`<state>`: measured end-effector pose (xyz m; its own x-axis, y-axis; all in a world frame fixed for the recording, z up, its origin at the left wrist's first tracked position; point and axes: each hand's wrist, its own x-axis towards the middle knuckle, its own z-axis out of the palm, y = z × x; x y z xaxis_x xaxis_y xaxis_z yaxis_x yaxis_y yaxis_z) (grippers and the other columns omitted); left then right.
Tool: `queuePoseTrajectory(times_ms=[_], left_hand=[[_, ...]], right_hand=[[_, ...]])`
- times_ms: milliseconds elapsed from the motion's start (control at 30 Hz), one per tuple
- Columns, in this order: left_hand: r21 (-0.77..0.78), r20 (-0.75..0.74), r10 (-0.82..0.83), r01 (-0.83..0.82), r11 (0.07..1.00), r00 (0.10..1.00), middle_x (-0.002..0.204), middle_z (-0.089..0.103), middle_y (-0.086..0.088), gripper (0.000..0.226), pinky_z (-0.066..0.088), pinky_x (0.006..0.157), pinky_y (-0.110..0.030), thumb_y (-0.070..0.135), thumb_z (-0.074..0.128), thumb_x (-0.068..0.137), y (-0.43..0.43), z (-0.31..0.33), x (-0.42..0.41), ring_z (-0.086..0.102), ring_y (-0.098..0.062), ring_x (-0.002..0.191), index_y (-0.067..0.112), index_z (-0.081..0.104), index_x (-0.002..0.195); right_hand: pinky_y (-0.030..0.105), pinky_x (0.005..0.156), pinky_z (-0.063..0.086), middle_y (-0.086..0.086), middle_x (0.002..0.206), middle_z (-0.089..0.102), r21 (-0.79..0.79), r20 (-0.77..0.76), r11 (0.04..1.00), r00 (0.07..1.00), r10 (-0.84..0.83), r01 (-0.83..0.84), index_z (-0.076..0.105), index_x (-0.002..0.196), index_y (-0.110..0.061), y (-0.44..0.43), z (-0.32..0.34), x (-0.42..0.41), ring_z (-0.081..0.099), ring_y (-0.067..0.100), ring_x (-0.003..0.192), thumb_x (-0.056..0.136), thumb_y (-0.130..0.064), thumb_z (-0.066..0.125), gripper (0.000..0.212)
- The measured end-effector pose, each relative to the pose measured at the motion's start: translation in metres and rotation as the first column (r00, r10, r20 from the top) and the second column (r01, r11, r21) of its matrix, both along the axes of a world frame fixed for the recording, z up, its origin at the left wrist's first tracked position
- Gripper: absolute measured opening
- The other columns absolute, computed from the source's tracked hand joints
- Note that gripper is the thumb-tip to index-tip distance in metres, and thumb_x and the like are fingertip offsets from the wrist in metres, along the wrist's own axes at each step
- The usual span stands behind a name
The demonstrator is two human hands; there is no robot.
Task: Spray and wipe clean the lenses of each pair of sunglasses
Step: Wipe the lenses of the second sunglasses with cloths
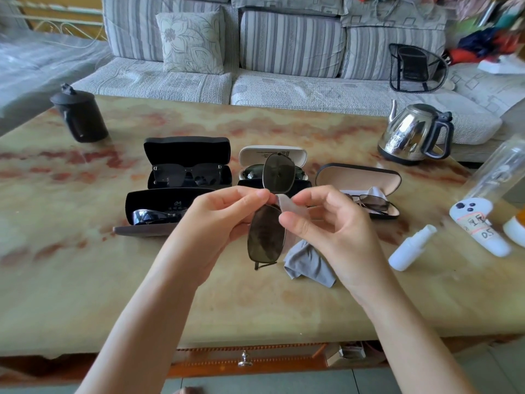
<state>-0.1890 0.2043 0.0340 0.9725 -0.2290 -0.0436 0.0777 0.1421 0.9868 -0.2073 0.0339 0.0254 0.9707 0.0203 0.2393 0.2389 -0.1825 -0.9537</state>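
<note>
1. Nearest, over the middle of the bench [85, 280], the left hand [224, 220] has its grip pinched on the held sunglasses [267, 234], at the frame near the bridge. The pair stands on end, one dark lens above the other.
2. The right hand [329, 226] has its grip pinched on a pale fold, seemingly of the grey cloth [309, 265], and presses it against the frame between the lenses. The rest of the cloth trails down towards the bench; I cannot tell whether it touches.
3. Likely step: wiping this pair. Risks:
   - Bare fingertips sit close to the lower lens and could smear it.
   - A trailing cloth could pick up grit from the bench and scratch a lens.
   - Hard rubbing against a pinch at the bridge could twist the thin frame.
4. Towards the right edge, the white spray bottle [409, 248] lies on its side; a nudge could roll it.
5. At mid-bench four cases stand open, each with a pair inside:
   - the front black case [159, 200]
   - the rear black case [187, 149]
   - the white case [272, 152]
   - the tan-lined case [360, 177]
   A sweeping elbow could knock them.
6. Farthest, the steel kettle [414, 135] stands at the far right corner and a black lidded cup [81, 115] at the far left.
</note>
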Motion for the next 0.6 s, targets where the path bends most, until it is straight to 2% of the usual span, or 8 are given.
queuePoseTrajectory(times_ms=[67,133,300,433,600], left_hand=[[0.004,0.002,-0.012,0.012,1.0,1.0,0.1,0.073,-0.015,0.031,0.055,0.086,-0.03,0.032,0.062,0.077,0.0002,0.0004,-0.0005,0.068,-0.019,0.088,0.007,0.072,0.091],[-0.002,-0.004,-0.01,0.01,1.0,1.0,0.095,0.074,-0.013,0.03,0.055,0.082,-0.026,0.033,0.062,0.075,0.0003,0.0008,-0.0009,0.067,-0.018,0.086,0.008,0.073,0.089],[-0.003,-0.025,-0.03,0.03,1.0,0.999,0.082,0.073,-0.003,0.025,0.055,0.071,-0.02,0.033,0.061,0.073,0.0019,0.0022,-0.0017,0.067,-0.011,0.077,0.014,0.074,0.083],[-0.038,-0.043,-0.065,0.064,0.997,0.997,0.081,0.072,-0.003,0.025,0.055,0.067,-0.019,0.03,0.059,0.078,0.0026,0.0032,-0.0014,0.066,-0.01,0.074,0.011,0.073,0.085],[-0.034,-0.032,-0.059,0.058,0.998,0.998,0.084,0.07,-0.003,0.029,0.054,0.066,-0.018,0.034,0.059,0.075,0.0049,0.003,0.0002,0.065,-0.011,0.076,0.012,0.072,0.088]], right_hand=[[0.017,0.072,0.049,-0.006,0.078,0.07,0.039,-0.011,0.999,0.999,0.031,-0.03,0.07,0.08,-0.021,-0.0001,-0.0019,-0.0005,0.065,0.007,0.077,0.069,-0.034,0.074,0.018],[0.015,0.072,0.049,-0.007,0.076,0.07,0.076,-0.025,0.996,0.999,0.039,-0.037,0.071,0.079,-0.017,-0.0014,-0.0029,-0.0006,0.065,0.005,0.076,0.072,-0.032,0.07,0.016],[0.018,0.067,0.047,-0.005,0.072,0.066,0.133,-0.072,0.991,0.997,0.008,0.002,0.069,0.077,-0.014,-0.0046,-0.0018,-0.0017,0.06,0.008,0.072,0.081,-0.035,0.061,0.023],[0.018,0.052,0.044,0.006,0.07,0.057,0.222,-0.129,0.975,0.991,0.038,-0.008,0.064,0.07,-0.009,0.0007,0.0036,-0.0055,0.052,0.015,0.064,0.084,-0.035,0.057,0.031],[0.033,0.064,0.04,0.015,0.079,0.061,0.338,-0.212,0.941,0.975,0.07,0.006,0.071,0.077,-0.007,0.0026,0.0048,-0.0039,0.052,0.026,0.076,0.085,-0.034,0.064,0.029]])
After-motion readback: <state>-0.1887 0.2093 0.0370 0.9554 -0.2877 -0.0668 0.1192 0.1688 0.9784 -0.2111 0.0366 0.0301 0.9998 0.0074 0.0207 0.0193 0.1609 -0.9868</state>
